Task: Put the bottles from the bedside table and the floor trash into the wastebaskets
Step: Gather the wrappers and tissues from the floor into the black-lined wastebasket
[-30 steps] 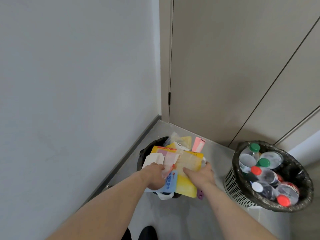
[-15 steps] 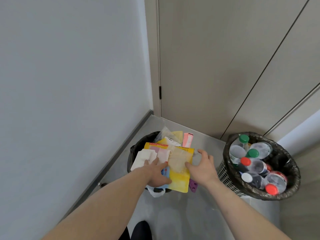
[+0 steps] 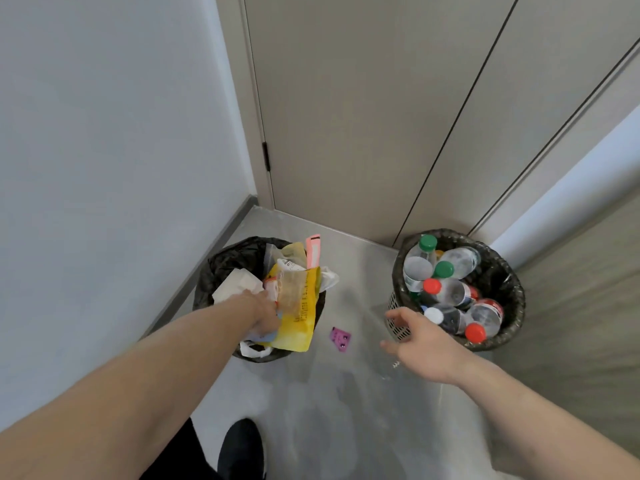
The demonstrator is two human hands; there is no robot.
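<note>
One purple wrapper (image 3: 340, 338) lies on the floor between both wastebaskets, nearer the empty, spread right hand (image 3: 420, 344), while the left hand (image 3: 265, 313) presses the yellow packet (image 3: 300, 308) into the left wastebasket (image 3: 221, 268).

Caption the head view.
Left hand presses trash into one wastebasket; open right hand hovers beside the bottle-filled wastebasket.

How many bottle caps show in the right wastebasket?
5: two green at the back, one red mid, one white and one red at the front. Others may be hidden underneath.
</note>
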